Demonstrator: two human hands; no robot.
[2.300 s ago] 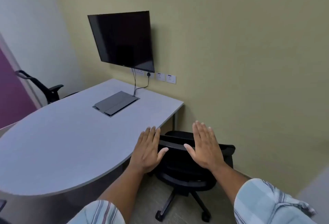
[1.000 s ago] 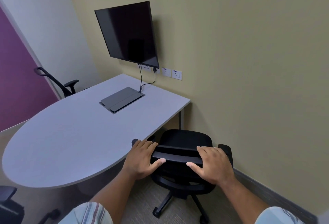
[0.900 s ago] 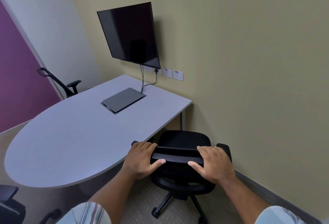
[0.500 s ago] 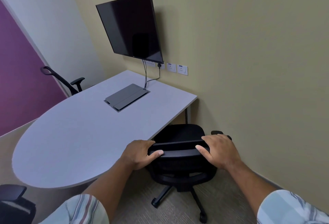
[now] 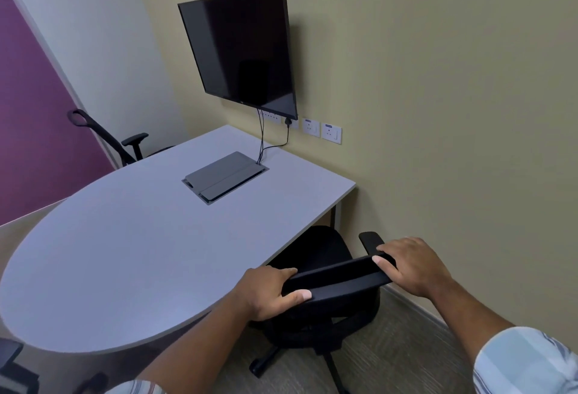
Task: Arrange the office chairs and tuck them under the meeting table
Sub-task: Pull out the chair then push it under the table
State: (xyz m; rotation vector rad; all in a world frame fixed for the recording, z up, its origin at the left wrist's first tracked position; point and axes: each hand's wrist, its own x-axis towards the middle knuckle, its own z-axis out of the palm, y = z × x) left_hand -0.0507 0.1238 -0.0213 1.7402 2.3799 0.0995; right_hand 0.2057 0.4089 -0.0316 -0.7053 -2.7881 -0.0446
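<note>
Hands grip a black office chair in the head view, the only camera. The left hand [image 5: 269,292] is closed around the left end of the chair's top rail, thumb on the near side and fingers wrapped over the far side. The right hand [image 5: 409,265] is closed over the right end of the same rail, fingers curled across the top. Both forearms reach forward from striped sleeves.

The chair [image 5: 316,268] stands on the carpet at the near right side of the table [image 5: 140,252], close to the yellow wall. Its seat faces the table and its front part lies under the tabletop edge; the back, the right armrest and the wheeled base are outside it. The top rail runs left to right across the view, tilted so that the right end sits farther away than the left.

The table lies ahead and to the left of both hands, so a tuck looks to call for a forward push angled left. The left hand is the nearer to the tabletop edge, almost touching it.

A second chair [image 5: 125,143] stands at the table's far left side. Part of another dark chair shows at the lower left corner. A dark screen [image 5: 244,49] hangs on the wall above the table.
</note>
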